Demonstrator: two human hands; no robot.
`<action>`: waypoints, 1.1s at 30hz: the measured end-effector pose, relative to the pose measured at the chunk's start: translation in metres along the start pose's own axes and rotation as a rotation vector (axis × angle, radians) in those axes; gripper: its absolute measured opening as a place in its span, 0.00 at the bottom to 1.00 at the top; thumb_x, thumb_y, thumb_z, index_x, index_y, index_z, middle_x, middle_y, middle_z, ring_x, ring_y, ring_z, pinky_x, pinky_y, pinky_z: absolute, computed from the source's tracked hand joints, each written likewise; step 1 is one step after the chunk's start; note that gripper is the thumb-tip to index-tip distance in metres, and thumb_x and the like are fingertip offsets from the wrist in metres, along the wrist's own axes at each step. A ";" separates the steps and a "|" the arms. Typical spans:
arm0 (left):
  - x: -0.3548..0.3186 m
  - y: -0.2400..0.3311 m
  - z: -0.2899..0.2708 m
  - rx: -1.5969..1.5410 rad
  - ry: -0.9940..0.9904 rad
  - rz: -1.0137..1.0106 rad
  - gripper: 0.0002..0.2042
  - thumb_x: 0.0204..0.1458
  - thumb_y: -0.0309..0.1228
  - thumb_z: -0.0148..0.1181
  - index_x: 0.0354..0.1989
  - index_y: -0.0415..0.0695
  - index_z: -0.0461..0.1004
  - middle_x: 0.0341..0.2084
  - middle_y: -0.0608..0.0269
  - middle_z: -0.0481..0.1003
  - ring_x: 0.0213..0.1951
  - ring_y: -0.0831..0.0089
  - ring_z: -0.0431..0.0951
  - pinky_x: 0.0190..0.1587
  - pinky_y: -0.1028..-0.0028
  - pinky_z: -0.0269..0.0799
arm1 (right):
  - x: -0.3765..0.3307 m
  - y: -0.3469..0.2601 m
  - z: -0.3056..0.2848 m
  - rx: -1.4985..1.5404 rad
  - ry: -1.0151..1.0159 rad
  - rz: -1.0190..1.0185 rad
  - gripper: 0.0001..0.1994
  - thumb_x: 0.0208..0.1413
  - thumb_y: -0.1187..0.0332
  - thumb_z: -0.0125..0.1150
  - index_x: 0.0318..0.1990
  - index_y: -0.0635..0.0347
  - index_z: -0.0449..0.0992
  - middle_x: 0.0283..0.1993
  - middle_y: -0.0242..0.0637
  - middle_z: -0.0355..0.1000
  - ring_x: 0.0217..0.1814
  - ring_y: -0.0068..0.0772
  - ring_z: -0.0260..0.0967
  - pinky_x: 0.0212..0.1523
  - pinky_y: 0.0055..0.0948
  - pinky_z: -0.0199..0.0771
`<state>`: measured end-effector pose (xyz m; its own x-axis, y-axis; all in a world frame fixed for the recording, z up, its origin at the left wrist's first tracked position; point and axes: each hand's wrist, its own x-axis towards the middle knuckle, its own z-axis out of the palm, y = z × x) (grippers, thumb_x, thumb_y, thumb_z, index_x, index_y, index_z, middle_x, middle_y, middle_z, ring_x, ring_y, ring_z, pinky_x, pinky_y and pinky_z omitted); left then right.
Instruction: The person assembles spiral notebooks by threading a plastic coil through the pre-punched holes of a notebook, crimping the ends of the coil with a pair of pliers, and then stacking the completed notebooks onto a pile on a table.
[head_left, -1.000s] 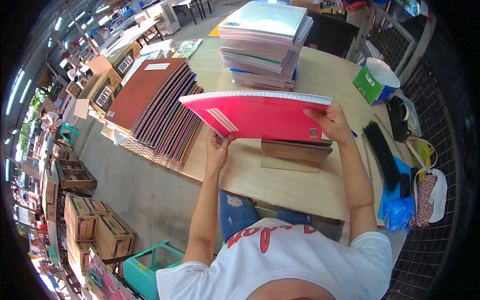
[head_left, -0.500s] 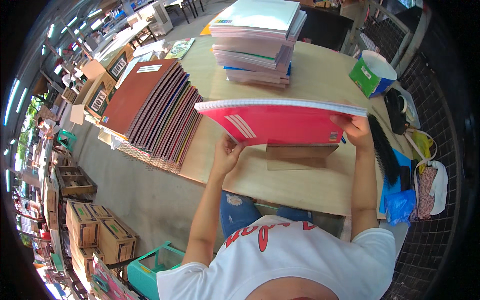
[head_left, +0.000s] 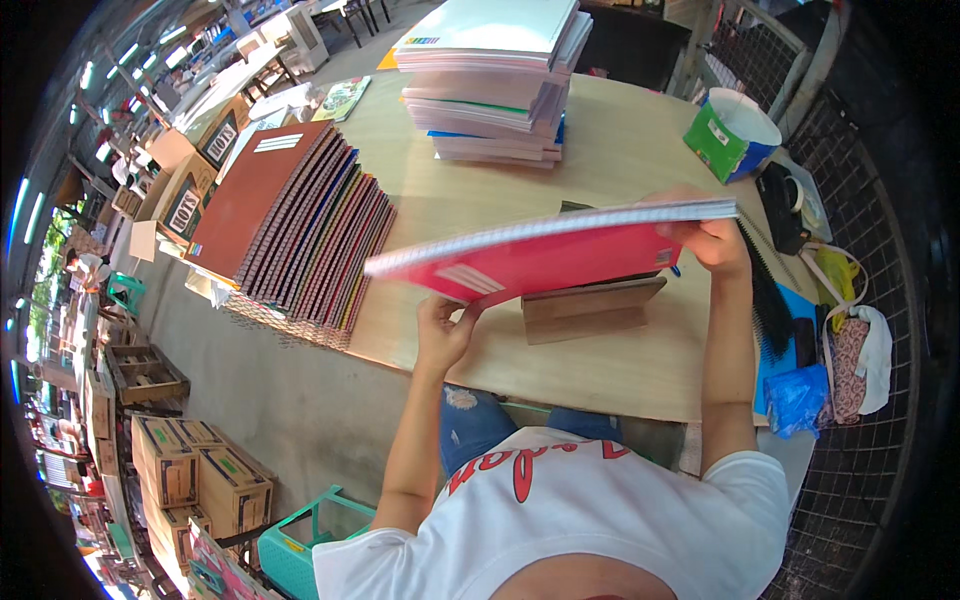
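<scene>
Between my hands I hold a red spiral-bound notebook (head_left: pixel 560 250), tilted above the table with its white coil edge on the upper side. My left hand (head_left: pixel 447 328) grips its lower left part. At its right end my right hand (head_left: pixel 712 243) is closed on the cover's edge. Beneath the notebook stands a brown angled stand (head_left: pixel 590 317), partly hidden by it. To the left rises a tall stack of spiral notebooks (head_left: pixel 270 205), a brown cover on top. Farther back is a pile of white-covered books or loose sheets (head_left: pixel 490 90).
A green and blue cut-open carton (head_left: pixel 733 140) sits at the table's far right. Along the right edge lie a black brush (head_left: pixel 765 300), a blue plastic bag (head_left: pixel 797 400) and cloths. Cardboard boxes (head_left: pixel 200 470) and a green stool (head_left: pixel 300 535) stand on the floor at left.
The red notebook has moved slightly left and its left end has dropped, so its cover tilts away more. My left hand has gone lower with it, and the view has shifted slightly.
</scene>
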<state>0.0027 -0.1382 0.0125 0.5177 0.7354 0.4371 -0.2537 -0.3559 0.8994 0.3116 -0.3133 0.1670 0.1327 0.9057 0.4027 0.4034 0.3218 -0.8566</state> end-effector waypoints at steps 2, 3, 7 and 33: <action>-0.007 -0.014 -0.009 -0.007 -0.036 0.005 0.11 0.51 0.14 0.62 0.42 0.36 0.75 0.38 0.58 0.80 0.41 0.70 0.81 0.45 0.71 0.78 | 0.014 -0.012 0.012 0.177 -0.203 -0.091 0.13 0.56 0.82 0.56 0.48 0.70 0.78 0.48 0.45 0.79 0.53 0.34 0.75 0.57 0.33 0.72; -0.009 -0.018 -0.010 -0.016 -0.073 0.014 0.12 0.52 0.14 0.62 0.45 0.37 0.73 0.39 0.59 0.79 0.44 0.70 0.80 0.46 0.71 0.77 | 0.019 -0.013 0.017 0.189 -0.248 -0.107 0.12 0.58 0.81 0.57 0.49 0.68 0.78 0.47 0.40 0.79 0.50 0.28 0.74 0.53 0.30 0.72; -0.028 -0.033 -0.004 0.128 -0.091 -0.369 0.14 0.55 0.19 0.60 0.50 0.35 0.72 0.43 0.55 0.79 0.46 0.67 0.80 0.48 0.70 0.76 | 0.013 0.003 0.008 -0.045 -0.197 0.045 0.13 0.58 0.77 0.61 0.51 0.64 0.77 0.45 0.34 0.79 0.46 0.23 0.72 0.49 0.24 0.71; 0.014 0.095 0.060 0.546 0.251 0.703 0.35 0.54 0.41 0.64 0.66 0.39 0.56 0.67 0.42 0.51 0.69 0.50 0.53 0.70 0.52 0.49 | -0.127 0.128 0.008 -0.321 0.892 0.505 0.11 0.54 0.64 0.65 0.42 0.60 0.76 0.43 0.34 0.76 0.48 0.30 0.71 0.46 0.35 0.72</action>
<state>0.0347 -0.1958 0.1046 0.1816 0.3281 0.9270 0.0107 -0.9433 0.3317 0.3389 -0.3854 0.0038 0.9113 0.3432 0.2273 0.3185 -0.2381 -0.9175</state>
